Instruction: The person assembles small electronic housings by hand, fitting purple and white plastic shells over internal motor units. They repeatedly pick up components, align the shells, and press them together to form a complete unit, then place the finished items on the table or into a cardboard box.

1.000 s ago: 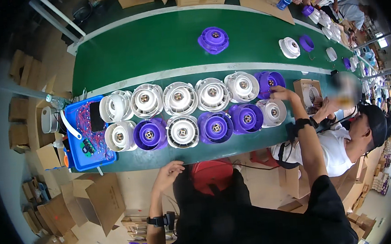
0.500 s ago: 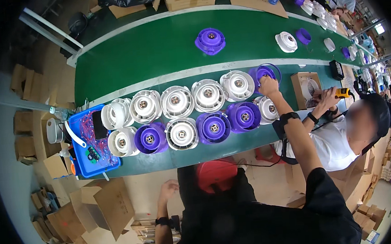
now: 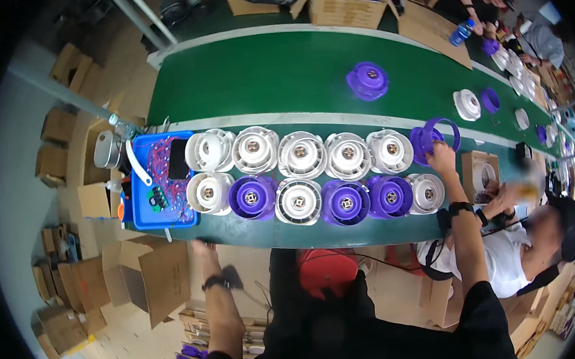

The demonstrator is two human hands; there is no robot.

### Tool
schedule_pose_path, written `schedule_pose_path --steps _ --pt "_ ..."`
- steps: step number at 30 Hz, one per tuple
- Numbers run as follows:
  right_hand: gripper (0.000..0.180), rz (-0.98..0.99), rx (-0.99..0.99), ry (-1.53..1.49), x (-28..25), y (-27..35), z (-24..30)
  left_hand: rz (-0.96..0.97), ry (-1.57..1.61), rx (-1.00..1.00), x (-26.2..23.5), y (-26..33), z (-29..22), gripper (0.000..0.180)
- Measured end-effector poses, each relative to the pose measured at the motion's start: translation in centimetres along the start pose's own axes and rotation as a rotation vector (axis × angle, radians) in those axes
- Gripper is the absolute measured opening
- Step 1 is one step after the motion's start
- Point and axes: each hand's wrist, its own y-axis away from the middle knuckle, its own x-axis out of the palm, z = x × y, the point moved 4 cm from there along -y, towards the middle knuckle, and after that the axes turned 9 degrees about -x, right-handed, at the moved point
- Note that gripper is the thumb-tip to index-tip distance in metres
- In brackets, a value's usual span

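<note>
On table [image 3: 311, 234], L: blue tray [image 3: 144, 201], then white/purple housings [image 3: 299, 201]. Far R, R hand [image 3: 441, 159] grips purple ring [image 3: 456, 137]; L hand [image 3: 204, 251] well L, can't tell grip.

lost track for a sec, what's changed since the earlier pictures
The right hand, earlier at the far-row purple housing, now holds a purple ring raised at the housing's right. The left hand has moved left, nearer the blue tray. The other housings stayed in their rows.

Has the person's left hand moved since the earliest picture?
Yes. Judged against the blue tray, the left hand has moved left: it was well to the tray's right, and is now near its front right corner.
</note>
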Motion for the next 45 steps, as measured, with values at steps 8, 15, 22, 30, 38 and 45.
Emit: schedule_pose_path --steps 8,15,22,30,38,45 --pt "0.034 0.191 0.097 -0.005 3.5 -0.6 2.1 -0.241 -1.753 0.145 5.1 -3.9 0.9 0.044" --pt "0.049 0.105 0.100 0.019 3.0 1.4 2.0 -0.529 0.043 -0.324 6.4 2.6 -2.8 0.040" --pt "0.036 0.089 0.166 0.155 3.5 0.1 2.7 -0.590 0.040 -0.307 5.2 2.6 -2.7 0.050" --pt "0.035 -0.212 0.123 -0.029 -0.9 -2.2 -3.5 -0.607 -0.040 -0.358 4.8 3.4 -2.8 0.050" --pt "0.034 -0.298 -0.282 -0.378 -8.9 -15.0 15.2 -0.685 -0.117 -0.369 4.1 3.1 -3.0 0.049" --pt "0.035 -0.050 -0.369 -0.058 -0.7 -27.1 33.0 -0.715 -0.152 -0.325 4.3 3.4 -3.1 0.048"
